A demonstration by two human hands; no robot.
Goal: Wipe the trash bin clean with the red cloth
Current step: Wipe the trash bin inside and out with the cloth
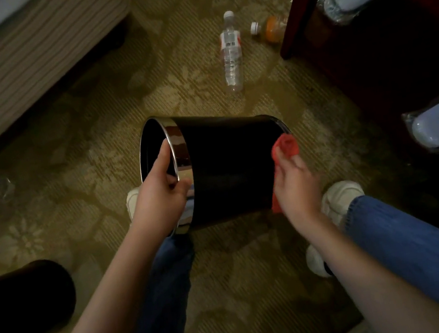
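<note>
A patterned olive carpet (241,263) fills the view, seen from above. A bed (12,63) with a striped base runs along the far left. Dark red-brown wooden furniture (391,26) stands at the far right.

In the middle, held up off the carpet, is one trash bin (226,162). It is black and round, with a shiny chrome band at its rim. It lies on its side with its long axis running left to right. The open mouth points left and the base points right.

A second black round container (20,310) lies at the near left, partly out of view.

Two bare forearms reach in from the near edge, above two legs in blue jeans (411,240). The left hand (160,195) grips the chrome rim at the near side of the mouth, its fingers curled tightly over the edge. The right hand (295,186) is at the bin's base end, its fingers closed round one bunched red cloth (285,148). The cloth touches the right end of the bin.

Two bottles lie on the far carpet, near each other. One is a clear bottle (231,59) with a white cap. The other is an orange bottle (271,27), just beside the wooden furniture.
</note>
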